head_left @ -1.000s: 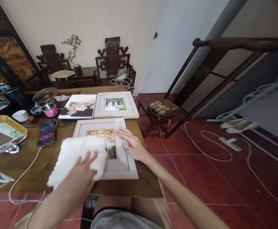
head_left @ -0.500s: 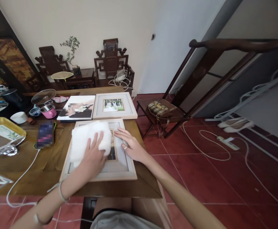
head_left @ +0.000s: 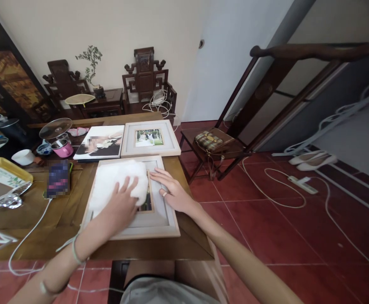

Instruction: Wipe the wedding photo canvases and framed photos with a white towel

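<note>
A light wooden picture frame (head_left: 140, 233) with a pale mat lies flat near the table's front edge. A folded white cloth (head_left: 108, 179) covers its left part and some of the small picture in the middle. My left hand (head_left: 123, 207) presses on the cloth, fingers curved over it and gripping it; the thumb is hidden. Flat on the frame's right side rests my right hand (head_left: 173, 192), fingers stretched out beside the inner picture and a ring on one finger.
Behind lie a second framed photo (head_left: 171, 145) and a white-edged picture panel (head_left: 100, 143). To the left are a phone (head_left: 57, 179) on a white cable, a pink mug (head_left: 62, 147) and an oil bottle (head_left: 9, 173). A chair (head_left: 235, 143) with a plaid bag (head_left: 208, 140) stands right.
My left hand and the cloth have shifted slightly on the frame, the left forearm a little leftward. The right hand keeps its place. The view has tilted a little.
</note>
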Action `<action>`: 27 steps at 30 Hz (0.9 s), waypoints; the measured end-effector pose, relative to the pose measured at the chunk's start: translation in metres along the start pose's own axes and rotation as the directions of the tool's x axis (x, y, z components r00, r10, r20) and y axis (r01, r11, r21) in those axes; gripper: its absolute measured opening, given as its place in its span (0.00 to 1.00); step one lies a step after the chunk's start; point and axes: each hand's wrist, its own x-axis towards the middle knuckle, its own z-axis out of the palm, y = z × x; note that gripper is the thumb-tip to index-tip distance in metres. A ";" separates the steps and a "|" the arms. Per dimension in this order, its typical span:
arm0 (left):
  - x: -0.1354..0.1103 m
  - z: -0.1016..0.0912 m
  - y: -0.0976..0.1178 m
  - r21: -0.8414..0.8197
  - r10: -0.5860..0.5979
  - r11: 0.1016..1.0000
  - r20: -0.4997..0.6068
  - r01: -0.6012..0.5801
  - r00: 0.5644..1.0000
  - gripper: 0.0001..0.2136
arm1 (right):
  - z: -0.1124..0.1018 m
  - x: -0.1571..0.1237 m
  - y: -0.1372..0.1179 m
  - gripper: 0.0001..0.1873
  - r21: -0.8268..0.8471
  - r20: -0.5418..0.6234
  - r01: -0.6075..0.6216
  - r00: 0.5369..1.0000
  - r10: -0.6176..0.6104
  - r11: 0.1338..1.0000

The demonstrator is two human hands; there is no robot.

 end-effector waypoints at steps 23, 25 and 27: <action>0.076 -0.008 -0.021 -0.052 0.187 0.977 -0.241 -0.205 0.952 0.17 | -0.001 0.004 -0.007 0.27 -0.012 0.012 0.004 1.000 -0.004 1.000; 0.085 -0.012 -0.022 -0.045 0.295 0.949 -0.233 -0.313 0.927 0.18 | -0.002 0.005 -0.011 0.27 0.004 0.013 -0.003 1.000 0.003 1.000; 0.087 -0.013 -0.021 -0.032 0.296 0.950 -0.220 -0.311 0.929 0.18 | -0.002 0.006 -0.012 0.27 0.017 0.012 -0.006 1.000 0.005 1.000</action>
